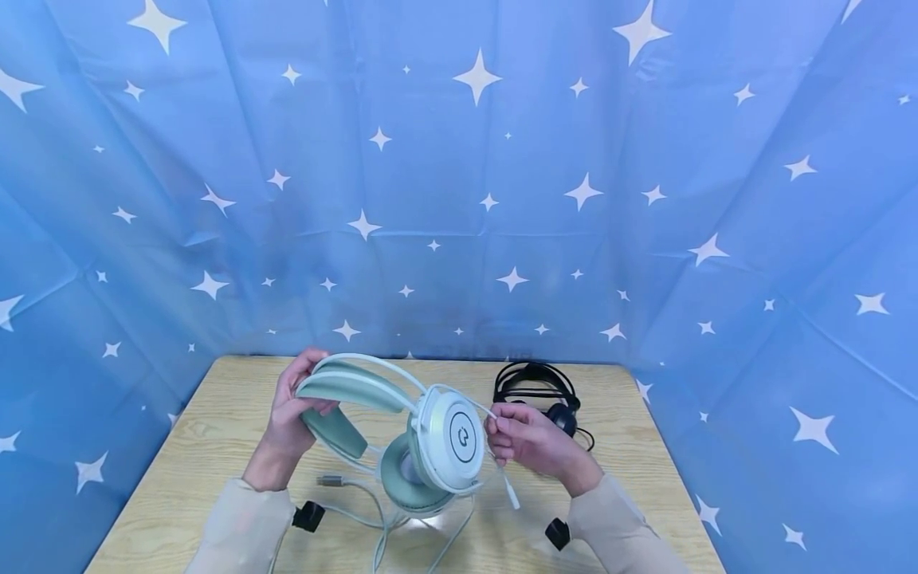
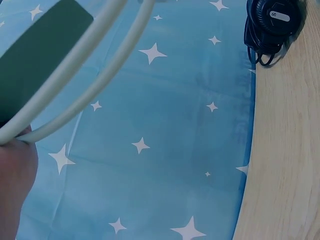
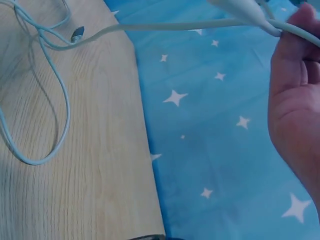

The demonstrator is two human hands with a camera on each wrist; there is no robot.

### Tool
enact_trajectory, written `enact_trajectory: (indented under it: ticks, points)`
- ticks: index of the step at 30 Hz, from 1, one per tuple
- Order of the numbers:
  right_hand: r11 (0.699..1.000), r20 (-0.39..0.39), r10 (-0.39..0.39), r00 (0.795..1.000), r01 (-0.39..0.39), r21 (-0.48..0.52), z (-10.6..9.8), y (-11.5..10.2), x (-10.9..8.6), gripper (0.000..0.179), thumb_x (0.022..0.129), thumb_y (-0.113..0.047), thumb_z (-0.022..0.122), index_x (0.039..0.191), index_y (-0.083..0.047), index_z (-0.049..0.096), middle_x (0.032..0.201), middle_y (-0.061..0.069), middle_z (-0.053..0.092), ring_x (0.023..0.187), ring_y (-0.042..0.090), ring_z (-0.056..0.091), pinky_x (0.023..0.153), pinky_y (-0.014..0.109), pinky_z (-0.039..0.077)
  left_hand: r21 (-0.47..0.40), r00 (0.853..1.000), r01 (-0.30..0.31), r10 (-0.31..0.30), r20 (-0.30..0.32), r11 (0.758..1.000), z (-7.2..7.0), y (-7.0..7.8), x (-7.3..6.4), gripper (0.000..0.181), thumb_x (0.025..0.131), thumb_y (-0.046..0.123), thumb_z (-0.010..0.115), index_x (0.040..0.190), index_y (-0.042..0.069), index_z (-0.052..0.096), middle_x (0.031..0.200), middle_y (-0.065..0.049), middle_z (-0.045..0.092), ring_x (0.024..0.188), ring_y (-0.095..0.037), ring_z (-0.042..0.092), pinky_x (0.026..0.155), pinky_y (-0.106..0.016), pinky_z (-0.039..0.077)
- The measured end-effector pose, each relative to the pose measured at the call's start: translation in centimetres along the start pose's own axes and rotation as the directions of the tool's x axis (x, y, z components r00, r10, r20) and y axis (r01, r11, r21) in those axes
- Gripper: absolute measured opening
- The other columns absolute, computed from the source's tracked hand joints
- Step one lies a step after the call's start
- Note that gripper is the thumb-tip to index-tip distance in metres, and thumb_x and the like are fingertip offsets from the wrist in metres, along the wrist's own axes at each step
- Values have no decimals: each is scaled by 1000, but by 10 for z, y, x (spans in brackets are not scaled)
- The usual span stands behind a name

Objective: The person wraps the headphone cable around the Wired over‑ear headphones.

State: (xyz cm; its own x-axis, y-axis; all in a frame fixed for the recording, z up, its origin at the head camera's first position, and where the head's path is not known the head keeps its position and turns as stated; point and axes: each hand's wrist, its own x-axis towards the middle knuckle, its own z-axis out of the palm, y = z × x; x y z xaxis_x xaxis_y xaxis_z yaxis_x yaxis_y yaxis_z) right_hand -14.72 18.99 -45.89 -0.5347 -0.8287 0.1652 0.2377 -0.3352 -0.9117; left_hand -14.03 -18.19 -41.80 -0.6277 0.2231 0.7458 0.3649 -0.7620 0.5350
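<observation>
I count one mint headset (image 1: pixel 459 438), one black headset (image 1: pixel 563 418).
Headband (image 1: pixel 358 392) lies gripped in left hand (image 1: pixel 288 422); right hand (image 1: pixel 534 440) pinches cord (image 3: pixel 165 26).

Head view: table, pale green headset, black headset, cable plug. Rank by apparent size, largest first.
1. Table
2. Pale green headset
3. Black headset
4. Cable plug

Black headset sits farther back, partly hidden by the right hand, so true size against the pale one is unsure.

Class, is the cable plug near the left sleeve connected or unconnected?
Unconnected: the plug shows against the table with its end bare and in no socket, while the left hand holds the headset.
</observation>
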Motion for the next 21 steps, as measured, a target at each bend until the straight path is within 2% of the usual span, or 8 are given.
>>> enact_trajectory:
  ticks: [3, 5, 7, 9, 11, 13, 18, 21]
  points:
    - [1000, -31, -1, 1000, 1, 28, -1, -1, -6, 25, 111, -10, 35, 106, -13, 59, 85, -3, 45, 72, 14, 44, 84, 33, 53, 8, 999, -15, 16, -51, 1000, -2, 4, 1, 63, 85, -21, 21, 128, 0, 62, 77, -3, 48, 56, -17, 28, 49, -30, 18]
    - [998, -71, -14, 997, 18, 57, -3, -2, -13, 30, 111, -8, 30, 106, -13, 59, 84, -3, 44, 69, 13, 43, 84, 34, 54, 19, 994, -46, 48, -95, 999, -5, 9, 1, 62, 85, -21, 19, 125, -2, 63, 77, -4, 50, 55, -17, 28, 49, -29, 18]
    - [995, -106, -44, 993, 53, 83, -5, -2, -19, 35, 111, -7, 24, 106, -12, 58, 81, -3, 41, 64, 10, 38, 75, 27, 51, 36, 986, -79, 83, -145, 996, -9, 14, 2, 57, 88, -19, 18, 120, -2, 62, 76, -5, 47, 55, -16, 27, 49, -28, 17]
    - [990, -137, -88, 987, 101, 95, -6, -3, -23, 37, 112, -6, 20, 107, -11, 57, 77, -3, 36, 60, 9, 30, 61, 21, 40, 69, 974, -110, 121, -190, 992, -13, 17, 3, 51, 92, -18, 19, 117, -3, 61, 74, -7, 44, 53, -16, 26, 49, -27, 17]
    - [986, -159, -134, 978, 148, 80, -7, -4, -25, 37, 112, -7, 20, 107, -10, 57, 74, -2, 32, 57, 10, 25, 53, 22, 25, 94, 960, -124, 143, -240, 988, -16, 19, 3, 47, 93, -19, 21, 113, -4, 61, 73, -7, 46, 53, -16, 25, 49, -27, 17]
    - [981, -178, -182, 967, 192, 42, -7, -6, -26, 35, 112, -8, 22, 110, -9, 58, 73, 0, 31, 57, 12, 22, 52, 26, 18, 110, 945, -128, 155, -288, 986, -17, 20, 1, 45, 93, -21, 23, 111, -4, 61, 74, -7, 50, 53, -17, 24, 49, -26, 18]
    - [975, -182, -219, 959, 210, -70, -10, -15, -31, 36, 114, -15, 25, 115, -8, 61, 71, 2, 29, 57, 15, 22, 53, 32, 13, 145, 899, -116, 166, -405, 983, -14, 17, 0, 41, 92, -24, 29, 108, -3, 61, 77, -6, 59, 54, -18, 22, 50, -26, 18]
    - [967, -200, -207, 958, 170, -187, -14, -20, -38, 35, 113, -14, 29, 116, -7, 63, 72, 2, 28, 57, 18, 21, 53, 34, 14, 194, 861, -121, 201, -467, 973, -11, 19, 3, 39, 90, -24, 32, 106, -3, 61, 75, -6, 60, 53, -18, 22, 50, -26, 18]
